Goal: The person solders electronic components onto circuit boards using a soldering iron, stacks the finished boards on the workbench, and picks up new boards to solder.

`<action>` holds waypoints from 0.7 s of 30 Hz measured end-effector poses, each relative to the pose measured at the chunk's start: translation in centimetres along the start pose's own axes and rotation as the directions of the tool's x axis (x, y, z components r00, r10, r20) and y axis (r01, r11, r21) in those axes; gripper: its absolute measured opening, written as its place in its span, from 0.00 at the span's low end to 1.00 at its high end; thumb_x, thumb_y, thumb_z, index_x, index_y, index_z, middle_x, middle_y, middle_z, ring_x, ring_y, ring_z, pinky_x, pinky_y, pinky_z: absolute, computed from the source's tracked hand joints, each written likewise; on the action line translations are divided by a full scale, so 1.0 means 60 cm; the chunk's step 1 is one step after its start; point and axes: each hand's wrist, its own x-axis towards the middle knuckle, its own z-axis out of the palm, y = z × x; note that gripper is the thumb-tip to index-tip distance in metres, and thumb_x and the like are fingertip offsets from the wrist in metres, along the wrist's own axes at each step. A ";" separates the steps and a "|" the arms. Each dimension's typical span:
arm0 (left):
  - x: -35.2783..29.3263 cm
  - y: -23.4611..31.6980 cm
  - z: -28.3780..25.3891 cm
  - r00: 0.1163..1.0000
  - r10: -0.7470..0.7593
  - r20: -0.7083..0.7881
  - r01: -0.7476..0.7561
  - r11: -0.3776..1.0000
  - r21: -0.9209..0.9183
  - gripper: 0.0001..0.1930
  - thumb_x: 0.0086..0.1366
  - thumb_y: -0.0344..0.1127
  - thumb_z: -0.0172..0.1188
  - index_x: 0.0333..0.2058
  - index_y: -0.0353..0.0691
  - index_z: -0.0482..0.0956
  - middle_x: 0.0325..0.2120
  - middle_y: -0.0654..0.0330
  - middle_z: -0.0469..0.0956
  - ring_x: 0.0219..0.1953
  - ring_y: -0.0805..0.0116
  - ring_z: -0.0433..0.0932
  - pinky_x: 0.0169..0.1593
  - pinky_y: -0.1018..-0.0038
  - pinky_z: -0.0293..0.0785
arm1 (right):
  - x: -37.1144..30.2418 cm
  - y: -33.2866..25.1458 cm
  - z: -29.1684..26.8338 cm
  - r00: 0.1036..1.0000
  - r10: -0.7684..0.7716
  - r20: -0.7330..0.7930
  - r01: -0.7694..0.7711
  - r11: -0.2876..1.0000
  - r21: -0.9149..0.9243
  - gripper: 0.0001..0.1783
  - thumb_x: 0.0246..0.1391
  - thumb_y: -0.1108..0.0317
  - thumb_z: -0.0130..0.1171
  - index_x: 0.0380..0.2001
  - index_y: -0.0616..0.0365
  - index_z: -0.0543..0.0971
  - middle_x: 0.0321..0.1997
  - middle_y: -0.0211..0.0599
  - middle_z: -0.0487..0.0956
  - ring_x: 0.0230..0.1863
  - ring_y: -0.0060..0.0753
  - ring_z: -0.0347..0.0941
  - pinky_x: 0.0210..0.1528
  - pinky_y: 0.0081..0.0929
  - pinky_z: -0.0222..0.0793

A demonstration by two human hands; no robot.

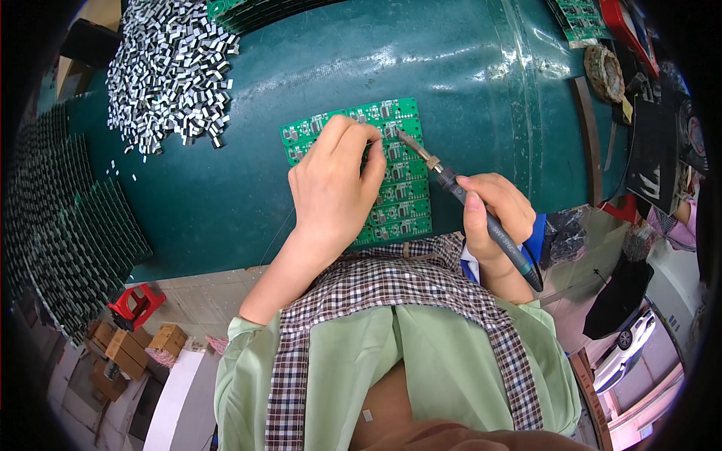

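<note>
A panel of green circuit boards (411, 192) lies flat on the table near its front edge, with small parts mounted in rows. My right hand (496, 212) grips a soldering iron (490, 225) by its dark handle. Its metal tip points up and left, down at the panel's upper part. Over the panel's left half is my left hand (335, 169), thumb and forefinger pinched together near the iron's tip. A thin solder wire (282, 228) trails from beneath this hand toward the table edge; its end at the fingertips is hidden. The hand covers much of the left boards.
A heap of small black-and-white pieces (173, 68) covers the far left of the green table (203, 218). Stacked circuit boards (98, 233) stand at the left, more boards (256, 11) at the far edge. At right are a tape roll (604, 74) and a dark bar (587, 139).
</note>
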 end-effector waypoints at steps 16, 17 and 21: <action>-0.006 0.004 -0.015 0.997 0.013 0.074 -0.006 0.996 -0.094 0.06 0.53 0.22 0.61 0.30 0.36 0.75 0.29 0.58 0.75 0.30 0.63 0.77 0.34 0.73 0.72 | -0.025 0.004 -0.007 0.997 -0.039 -0.067 0.038 0.999 -0.007 0.05 0.43 0.75 0.58 0.26 0.66 0.78 0.20 0.42 0.78 0.19 0.38 0.76 0.22 0.28 0.71; -0.009 0.006 -0.015 0.997 0.012 0.075 -0.005 0.996 -0.093 0.06 0.53 0.22 0.61 0.30 0.36 0.75 0.29 0.58 0.75 0.30 0.63 0.77 0.34 0.73 0.72 | -0.026 0.003 -0.008 0.997 -0.050 -0.065 0.050 0.999 0.004 0.05 0.43 0.75 0.58 0.25 0.66 0.78 0.20 0.42 0.78 0.18 0.38 0.76 0.22 0.28 0.71; -0.017 0.007 -0.011 0.995 -0.018 0.099 0.025 0.997 -0.077 0.06 0.53 0.22 0.61 0.30 0.36 0.74 0.28 0.58 0.75 0.31 0.62 0.77 0.35 0.72 0.72 | -0.026 0.002 -0.009 0.995 -0.088 -0.039 0.088 0.996 0.013 0.05 0.42 0.75 0.58 0.24 0.66 0.78 0.19 0.41 0.78 0.18 0.38 0.75 0.21 0.28 0.72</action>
